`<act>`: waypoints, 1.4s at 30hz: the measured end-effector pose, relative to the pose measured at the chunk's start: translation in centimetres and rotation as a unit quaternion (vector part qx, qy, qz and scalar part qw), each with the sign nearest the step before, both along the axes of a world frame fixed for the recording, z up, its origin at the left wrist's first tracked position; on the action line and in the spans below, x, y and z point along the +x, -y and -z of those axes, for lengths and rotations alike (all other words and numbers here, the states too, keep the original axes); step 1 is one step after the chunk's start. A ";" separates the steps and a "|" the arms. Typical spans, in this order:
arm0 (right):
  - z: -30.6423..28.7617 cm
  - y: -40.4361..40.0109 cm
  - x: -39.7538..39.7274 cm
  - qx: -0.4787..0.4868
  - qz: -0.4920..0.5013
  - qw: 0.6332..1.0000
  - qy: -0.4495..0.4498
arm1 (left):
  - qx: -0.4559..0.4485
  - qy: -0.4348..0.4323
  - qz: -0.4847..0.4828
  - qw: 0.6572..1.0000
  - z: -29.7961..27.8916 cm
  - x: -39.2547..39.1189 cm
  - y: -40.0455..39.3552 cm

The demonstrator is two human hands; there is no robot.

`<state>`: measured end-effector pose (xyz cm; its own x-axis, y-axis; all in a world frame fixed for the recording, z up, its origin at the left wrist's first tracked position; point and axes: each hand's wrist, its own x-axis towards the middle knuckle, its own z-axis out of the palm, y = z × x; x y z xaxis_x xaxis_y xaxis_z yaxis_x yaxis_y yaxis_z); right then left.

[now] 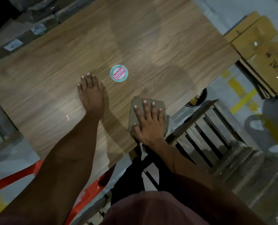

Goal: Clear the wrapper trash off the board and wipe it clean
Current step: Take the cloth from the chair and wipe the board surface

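A long wood-grain board [53, 82] runs across the view. A round teal and red sticker [119, 73] lies flat near its middle. My left hand [91, 93] rests flat on the board just left of the sticker, fingers together, holding nothing. My right hand [148, 122] presses palm-down with spread fingers on a folded grey-brown cloth [135, 104] at the board's near right edge. No loose wrapper shows on the board.
A dark bin [198, 99] with scraps inside sits under the board's right edge. A wooden slatted pallet [205, 130] lies on the floor to the right. Cardboard boxes [255, 41] stack at the far right, and a red plastic chair [29, 174] stands at the lower left.
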<state>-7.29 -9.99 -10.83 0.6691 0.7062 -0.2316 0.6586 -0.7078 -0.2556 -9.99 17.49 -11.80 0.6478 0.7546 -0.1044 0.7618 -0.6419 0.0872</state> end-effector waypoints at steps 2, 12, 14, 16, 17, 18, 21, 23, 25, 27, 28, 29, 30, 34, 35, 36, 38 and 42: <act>-0.1 0.6 0.7 0.003 -0.022 1.000 -0.010 | -0.021 -0.012 -0.048 0.999 -0.2 0.5 1.7; -0.7 1.7 12.2 -0.050 0.128 0.990 -0.045 | -0.056 0.057 -0.191 0.978 0.3 2.0 12.3; -0.8 1.4 11.0 -0.044 0.101 0.993 -0.033 | -0.064 0.060 -0.250 0.964 0.1 3.4 12.5; -0.8 1.3 9.1 -0.024 0.023 0.999 -0.024 | -0.057 0.052 -0.287 0.955 -0.3 4.4 12.5; -0.8 1.4 8.5 -0.014 -0.013 1.000 -0.019 | -0.049 0.046 -0.292 0.954 -0.3 4.6 12.5; -0.6 1.6 8.4 -0.005 -0.040 0.999 -0.014 | -0.043 0.046 -0.293 0.954 -0.2 4.7 12.6; -0.1 2.0 10.4 0.007 -0.066 0.998 0.007 | -0.024 0.062 -0.299 0.952 0.3 4.7 12.7; 0.0 1.8 12.4 -0.001 -0.035 0.999 0.020 | -0.015 0.076 -0.304 0.949 0.4 4.9 12.7; 0.1 1.6 14.2 -0.008 0.009 1.000 0.015 | -0.013 0.086 -0.305 0.948 0.3 5.0 12.9; 0.2 1.3 14.9 -0.015 0.043 0.999 0.010 | -0.012 0.091 -0.306 0.948 0.2 5.0 13.0; 0.1 1.0 14.8 -0.018 0.057 0.998 0.009 | -0.009 0.093 -0.308 0.947 0.1 5.0 13.0; 0.1 0.6 14.3 -0.019 0.068 0.997 0.009 | -0.007 0.095 -0.310 0.946 0.1 5.0 13.0; 0.1 0.1 13.6 -0.016 0.064 0.998 0.007 | -0.004 0.096 -0.311 0.945 0.1 5.0 13.0; 0.3 -1.2 11.8 0.030 -0.136 0.990 0.007 | 0.001 0.104 -0.307 0.946 -0.1 5.0 13.1; 0.5 -1.4 12.6 0.042 -0.174 0.984 0.010 | 0.001 0.108 -0.305 0.946 -0.2 5.0 13.1; 0.8 -1.6 13.7 0.052 -0.188 0.981 0.019 | 0.003 0.110 -0.303 0.947 -0.2 5.0 13.1; 0.9 -2.1 16.2 0.051 -0.148 0.987 0.040 | 0.005 0.105 -0.302 0.947 -0.3 5.2 13.1; 0.4 -4.4 18.4 0.009 -0.014 0.999 0.037 | -0.002 0.091 -0.306 0.948 -0.4 5.3 13.0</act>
<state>11.15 -5.64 -11.24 0.6632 0.7289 -0.1698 0.6959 -0.6841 -0.2183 -4.73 4.48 -11.39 0.0967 0.9946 -0.0363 0.9633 -0.0844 0.2550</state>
